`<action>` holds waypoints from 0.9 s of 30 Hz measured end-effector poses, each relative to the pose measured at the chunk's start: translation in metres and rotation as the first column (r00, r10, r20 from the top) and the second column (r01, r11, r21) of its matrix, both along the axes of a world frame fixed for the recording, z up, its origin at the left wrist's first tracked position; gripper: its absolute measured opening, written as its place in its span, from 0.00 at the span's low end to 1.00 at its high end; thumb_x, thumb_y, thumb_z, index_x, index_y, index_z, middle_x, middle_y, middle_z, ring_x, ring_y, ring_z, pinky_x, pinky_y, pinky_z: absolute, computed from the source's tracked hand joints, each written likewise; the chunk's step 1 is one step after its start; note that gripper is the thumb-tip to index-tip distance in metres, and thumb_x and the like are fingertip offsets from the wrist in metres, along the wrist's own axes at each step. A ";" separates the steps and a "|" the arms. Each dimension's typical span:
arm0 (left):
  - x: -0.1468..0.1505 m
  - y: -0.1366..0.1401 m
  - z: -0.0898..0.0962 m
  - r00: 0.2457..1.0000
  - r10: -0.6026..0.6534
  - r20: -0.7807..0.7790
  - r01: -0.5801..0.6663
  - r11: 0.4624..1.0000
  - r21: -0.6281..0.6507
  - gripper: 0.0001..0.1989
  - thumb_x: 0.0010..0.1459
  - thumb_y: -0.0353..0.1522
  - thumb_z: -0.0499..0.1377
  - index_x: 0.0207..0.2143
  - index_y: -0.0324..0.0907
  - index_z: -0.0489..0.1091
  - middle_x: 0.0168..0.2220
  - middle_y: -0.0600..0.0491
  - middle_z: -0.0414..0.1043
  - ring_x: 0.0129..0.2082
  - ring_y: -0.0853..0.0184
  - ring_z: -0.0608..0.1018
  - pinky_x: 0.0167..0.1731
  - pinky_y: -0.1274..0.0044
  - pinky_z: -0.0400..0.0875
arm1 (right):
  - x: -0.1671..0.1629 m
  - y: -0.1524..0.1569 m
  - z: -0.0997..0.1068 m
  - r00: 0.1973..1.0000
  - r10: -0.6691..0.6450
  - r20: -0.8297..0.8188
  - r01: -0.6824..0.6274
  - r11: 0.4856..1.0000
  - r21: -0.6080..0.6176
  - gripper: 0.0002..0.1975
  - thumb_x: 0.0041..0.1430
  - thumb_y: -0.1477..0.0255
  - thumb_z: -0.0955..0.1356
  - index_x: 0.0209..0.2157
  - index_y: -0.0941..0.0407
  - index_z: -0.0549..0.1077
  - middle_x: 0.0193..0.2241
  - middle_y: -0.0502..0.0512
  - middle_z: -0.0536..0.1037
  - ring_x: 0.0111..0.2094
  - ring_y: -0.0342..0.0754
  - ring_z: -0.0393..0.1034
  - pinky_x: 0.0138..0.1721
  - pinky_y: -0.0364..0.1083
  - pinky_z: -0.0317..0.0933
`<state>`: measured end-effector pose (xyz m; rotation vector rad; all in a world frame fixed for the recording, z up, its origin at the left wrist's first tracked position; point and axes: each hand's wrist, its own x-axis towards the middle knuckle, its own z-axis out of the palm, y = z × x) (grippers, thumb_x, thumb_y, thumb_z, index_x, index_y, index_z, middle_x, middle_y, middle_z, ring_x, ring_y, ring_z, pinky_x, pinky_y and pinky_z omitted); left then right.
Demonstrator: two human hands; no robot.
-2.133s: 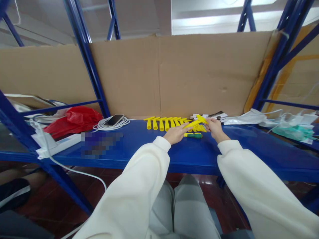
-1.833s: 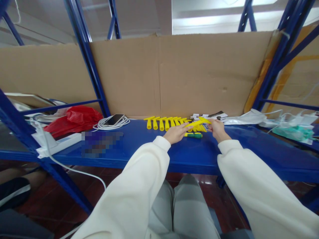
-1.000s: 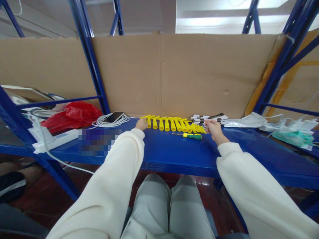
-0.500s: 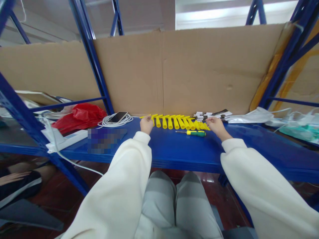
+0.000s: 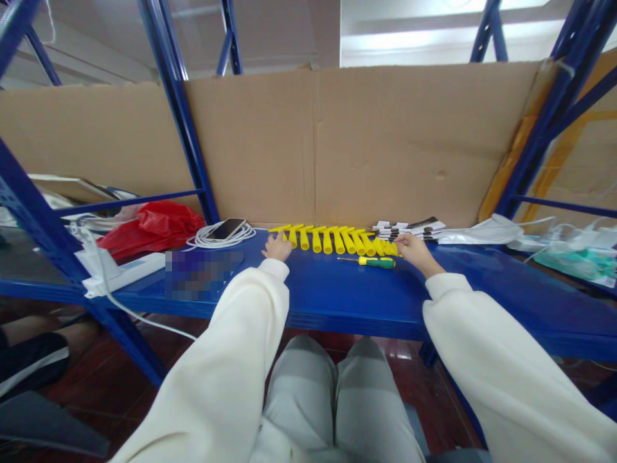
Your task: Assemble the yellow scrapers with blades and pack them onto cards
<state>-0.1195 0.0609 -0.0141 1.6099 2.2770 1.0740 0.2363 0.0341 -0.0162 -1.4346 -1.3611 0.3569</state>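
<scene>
A row of yellow T-shaped plastic pieces with hollow round ends (image 5: 327, 240) lies along the back of the blue shelf (image 5: 328, 289). At the row's left end is my left hand (image 5: 277, 247), its fingers apart and touching or just over the leftmost piece. Smaller yellow pieces (image 5: 384, 247) lie bunched at the right end. Beside them my right hand (image 5: 415, 252) has thumb and fingertips pinched together; whatever is between them is too small to make out. In front of the row lies a screwdriver with a green and yellow handle (image 5: 377, 262), its tip pointing left.
Behind the row stands a cardboard panel (image 5: 385, 141). Black-and-white strips (image 5: 409, 227) and a white plastic bag (image 5: 482, 231) lie at the back right. To the left are a phone (image 5: 227, 229) on a coiled white cable, a red bag (image 5: 154, 228) and a white power strip (image 5: 125, 273).
My left hand has moved slightly left and its fingers have spread from a closed pose. My right hand stays pinched beside the small yellow pieces. The view has shifted a little.
</scene>
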 end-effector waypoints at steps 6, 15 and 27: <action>-0.006 0.007 -0.005 0.999 -0.045 -0.012 0.044 0.997 -0.066 0.28 0.58 0.34 0.53 0.62 0.53 0.67 0.67 0.44 0.62 0.68 0.47 0.61 0.61 0.46 0.56 | 0.001 0.000 -0.001 0.999 0.027 -0.018 -0.027 1.000 -0.009 0.10 0.41 0.85 0.65 0.19 0.55 0.70 0.14 0.45 0.69 0.20 0.42 0.63 0.23 0.39 0.56; -0.003 0.001 0.000 0.993 -0.076 -0.087 0.069 0.994 -0.084 0.22 0.58 0.31 0.53 0.54 0.46 0.74 0.59 0.40 0.72 0.62 0.45 0.70 0.59 0.45 0.57 | 0.000 0.003 -0.003 1.000 0.030 -0.007 -0.030 0.998 -0.047 0.11 0.41 0.87 0.64 0.21 0.56 0.70 0.15 0.45 0.69 0.20 0.42 0.63 0.25 0.39 0.56; -0.006 0.003 -0.001 0.994 -0.037 -0.100 0.031 0.998 -0.058 0.25 0.55 0.27 0.56 0.56 0.40 0.73 0.57 0.38 0.73 0.59 0.51 0.74 0.57 0.61 0.67 | -0.003 -0.004 0.002 0.999 0.036 -0.029 -0.037 0.999 -0.035 0.12 0.39 0.88 0.64 0.18 0.56 0.70 0.13 0.43 0.67 0.18 0.40 0.60 0.22 0.38 0.53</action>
